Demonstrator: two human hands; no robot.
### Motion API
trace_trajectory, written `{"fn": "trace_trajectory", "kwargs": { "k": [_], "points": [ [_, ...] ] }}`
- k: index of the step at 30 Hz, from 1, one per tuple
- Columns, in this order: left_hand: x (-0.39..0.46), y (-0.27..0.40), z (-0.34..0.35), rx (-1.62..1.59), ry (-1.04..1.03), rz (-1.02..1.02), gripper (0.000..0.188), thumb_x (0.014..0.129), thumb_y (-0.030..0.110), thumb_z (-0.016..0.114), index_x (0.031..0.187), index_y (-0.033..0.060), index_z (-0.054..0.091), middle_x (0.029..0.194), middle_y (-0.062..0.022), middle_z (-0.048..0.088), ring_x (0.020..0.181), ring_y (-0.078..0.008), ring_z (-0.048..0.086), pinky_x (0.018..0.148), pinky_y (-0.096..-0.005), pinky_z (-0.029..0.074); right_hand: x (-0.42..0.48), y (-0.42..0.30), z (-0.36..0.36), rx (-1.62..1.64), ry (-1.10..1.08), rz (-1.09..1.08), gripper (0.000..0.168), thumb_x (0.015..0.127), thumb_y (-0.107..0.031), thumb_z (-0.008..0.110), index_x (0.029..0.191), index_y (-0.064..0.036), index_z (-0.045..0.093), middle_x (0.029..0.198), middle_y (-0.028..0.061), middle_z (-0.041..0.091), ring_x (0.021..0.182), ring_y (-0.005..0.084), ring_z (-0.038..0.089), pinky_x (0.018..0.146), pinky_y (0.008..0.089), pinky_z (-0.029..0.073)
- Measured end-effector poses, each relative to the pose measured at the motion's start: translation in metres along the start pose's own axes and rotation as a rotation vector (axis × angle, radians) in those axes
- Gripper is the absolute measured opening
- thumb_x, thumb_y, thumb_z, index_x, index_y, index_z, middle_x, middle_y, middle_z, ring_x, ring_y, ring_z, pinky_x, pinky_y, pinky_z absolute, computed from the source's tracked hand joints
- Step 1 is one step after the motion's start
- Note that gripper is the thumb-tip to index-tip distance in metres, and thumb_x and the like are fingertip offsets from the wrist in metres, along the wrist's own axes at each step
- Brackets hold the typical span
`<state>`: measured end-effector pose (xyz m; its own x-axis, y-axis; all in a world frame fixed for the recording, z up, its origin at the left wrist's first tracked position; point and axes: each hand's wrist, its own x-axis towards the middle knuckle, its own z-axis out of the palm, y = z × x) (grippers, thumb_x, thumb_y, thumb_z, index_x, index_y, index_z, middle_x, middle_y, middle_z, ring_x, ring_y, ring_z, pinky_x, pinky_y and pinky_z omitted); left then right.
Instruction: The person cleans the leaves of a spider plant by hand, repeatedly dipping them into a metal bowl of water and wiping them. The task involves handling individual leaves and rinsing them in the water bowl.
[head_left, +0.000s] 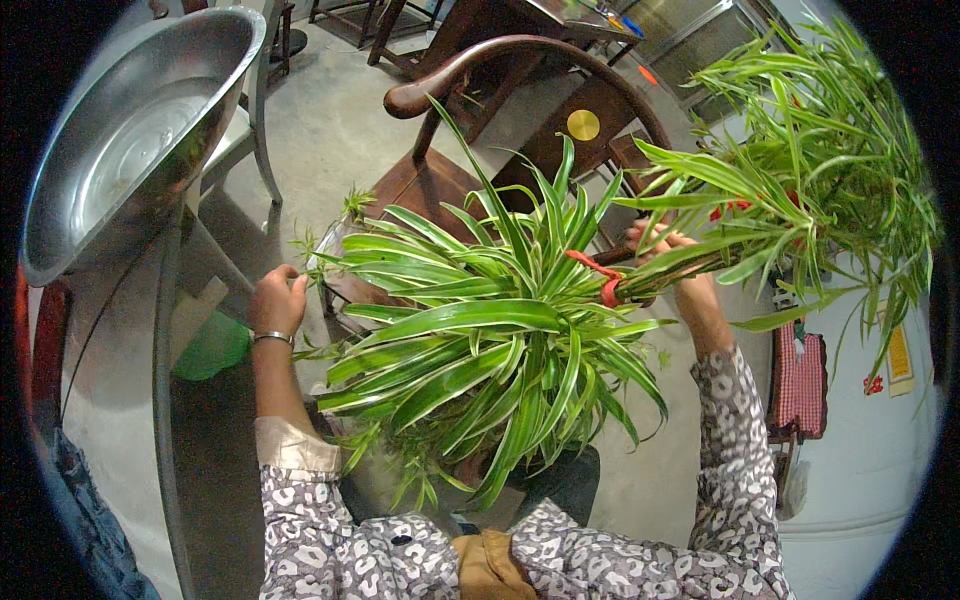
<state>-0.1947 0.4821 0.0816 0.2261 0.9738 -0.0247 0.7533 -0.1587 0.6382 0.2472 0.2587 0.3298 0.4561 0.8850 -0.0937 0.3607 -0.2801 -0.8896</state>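
A spider plant with green and cream striped leaves fills the middle of the view; whatever it stands in is hidden under the leaves. Long stems with a red tie run from it to a hanging mass of plantlets at the right. My right hand is at these stems, its fingers bent round them and partly hidden by leaves. My left hand, with a bracelet at the wrist, is by the plant's left edge, fingertips close to a small plantlet; whether they pinch it is unclear.
A dark wooden armchair stands behind the plant. At the upper left a large metal basin sits tilted in view, with a pale chair beside it. A green object lies low at the left. A red checked cloth item is at the right.
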Motion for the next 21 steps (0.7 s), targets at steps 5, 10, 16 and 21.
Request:
{"fn": "trace_trajectory", "kwargs": {
  "k": [5, 10, 16, 21],
  "points": [
    [-0.003, 0.008, -0.011, -0.016, -0.023, -0.067, 0.027, 0.079, 0.027, 0.065, 0.091, 0.0034, 0.066, 0.088, -0.0200, 0.065, 0.084, -0.0369, 0.062, 0.072, -0.0436, 0.049, 0.059, -0.027, 0.061, -0.065, -0.111, 0.189, 0.042, 0.092, -0.032, 0.057, 0.120, 0.000, 0.057, 0.110, 0.0082, 0.064, 0.101, 0.0157, 0.061, 0.081, 0.0249, 0.048],
    [-0.002, 0.004, -0.010, -0.026, -0.018, -0.040, 0.027, 0.079, 0.027, 0.065, 0.092, 0.0032, 0.065, 0.087, -0.0203, 0.065, 0.083, -0.0374, 0.062, 0.070, -0.0441, 0.048, 0.087, -0.013, 0.074, 0.169, -0.247, 0.312, 0.036, 0.092, -0.026, 0.058, 0.116, 0.002, 0.054, 0.105, 0.0085, 0.063, 0.087, 0.0128, 0.063, 0.076, 0.0229, 0.053],
    [-0.003, 0.007, -0.010, -0.030, -0.018, -0.023, 0.028, 0.079, 0.030, 0.064, 0.092, 0.0052, 0.065, 0.086, -0.0196, 0.065, 0.083, -0.0371, 0.062, 0.069, -0.0445, 0.048, 0.091, -0.008, 0.081, 0.262, -0.449, 0.457, 0.032, 0.094, -0.029, 0.055, 0.110, -0.001, 0.059, 0.101, 0.0066, 0.065, 0.084, 0.0119, 0.063, 0.078, 0.0273, 0.052],
    [-0.003, 0.011, -0.012, -0.033, -0.027, -0.032, 0.027, 0.079, 0.031, 0.063, 0.093, 0.0073, 0.066, 0.087, -0.0183, 0.065, 0.083, -0.0369, 0.062, 0.069, -0.0442, 0.048, 0.091, -0.011, 0.086, 0.334, -0.453, 0.523, 0.033, 0.097, -0.030, 0.047, 0.106, 0.000, 0.060, 0.098, 0.0096, 0.066, 0.086, 0.0193, 0.064, 0.082, 0.0336, 0.051]
  ]
}}
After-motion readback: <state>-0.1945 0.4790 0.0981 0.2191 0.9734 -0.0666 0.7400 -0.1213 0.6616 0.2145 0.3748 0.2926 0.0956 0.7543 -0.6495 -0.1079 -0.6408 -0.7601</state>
